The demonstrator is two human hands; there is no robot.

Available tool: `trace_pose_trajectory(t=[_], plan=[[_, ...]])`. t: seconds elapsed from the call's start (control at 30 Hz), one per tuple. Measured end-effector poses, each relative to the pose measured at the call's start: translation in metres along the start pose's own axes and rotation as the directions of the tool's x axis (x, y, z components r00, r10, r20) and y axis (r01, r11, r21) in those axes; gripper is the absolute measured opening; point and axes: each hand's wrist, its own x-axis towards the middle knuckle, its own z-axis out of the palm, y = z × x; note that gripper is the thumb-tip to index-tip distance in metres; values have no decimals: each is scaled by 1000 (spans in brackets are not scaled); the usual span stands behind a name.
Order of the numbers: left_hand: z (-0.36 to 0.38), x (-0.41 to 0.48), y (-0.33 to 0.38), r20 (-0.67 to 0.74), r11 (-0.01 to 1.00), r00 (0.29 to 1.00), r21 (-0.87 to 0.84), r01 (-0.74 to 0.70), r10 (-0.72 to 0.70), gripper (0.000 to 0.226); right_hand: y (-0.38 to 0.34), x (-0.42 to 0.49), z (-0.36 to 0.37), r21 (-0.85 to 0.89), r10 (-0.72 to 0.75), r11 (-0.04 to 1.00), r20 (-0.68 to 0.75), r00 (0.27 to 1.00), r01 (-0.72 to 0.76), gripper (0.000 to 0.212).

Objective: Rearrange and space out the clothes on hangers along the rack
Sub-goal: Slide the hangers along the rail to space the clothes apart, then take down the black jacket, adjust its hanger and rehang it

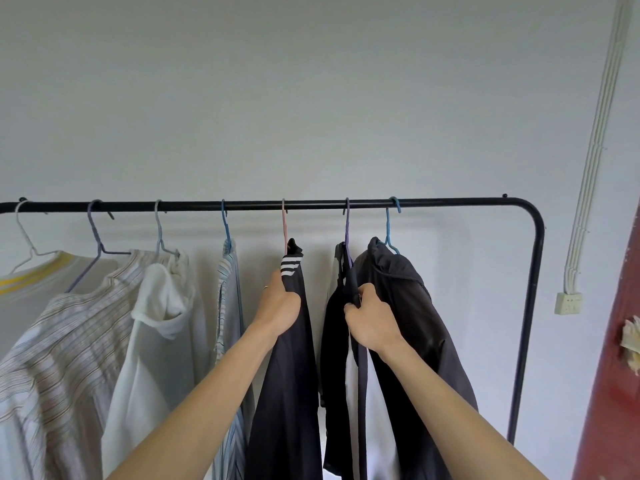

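room: pale bare wall (311, 98) behind, red door edge (616, 341) at right, cable conduit (594, 150) running down to a socket (568, 303).
left hand: left hand (277, 306) clenched on the dark striped garment (287, 358), just under its pink hanger (284, 223).
right hand: right hand (372, 322) gripping the black-and-white garment (349, 375) below the purple hanger (347, 226).
handling: soft, light cloth, likely to slip off; better to steer by the hanger neck, i judge.
crowding: dark jacket (415, 306) touches the right-hand garment.
rack: black rail (311, 204) carries seven hangers; bare rail beyond the blue hanger (390, 223) before the bend (535, 216).
far left: striped shirt (52, 341) and white top (149, 341) overlap.
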Motion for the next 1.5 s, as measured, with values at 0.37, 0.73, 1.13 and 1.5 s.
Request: trace_pose_trajectory(t=[0.37, 0.73, 1.13, 1.5], plan=[[4, -36, 50, -94, 646, 904, 730, -223, 418, 80, -4, -7, -27, -121, -139, 986, -174, 975, 119, 38], [70, -38, 72, 101, 912, 993, 398, -95, 60, 82, 35, -16, -72, -348, -43, 935, -311, 949, -71, 32], [93, -34, 65, 153, 995, 988, 104, -7, -9, 70, 31, 22, -100, -427, -75, 903, -263, 962, -47, 21], [101, -41, 63, 139, 993, 989, 101, -57, 43, 72, 82, 38, -93, -496, 71, 853, -197, 978, -162, 25]])
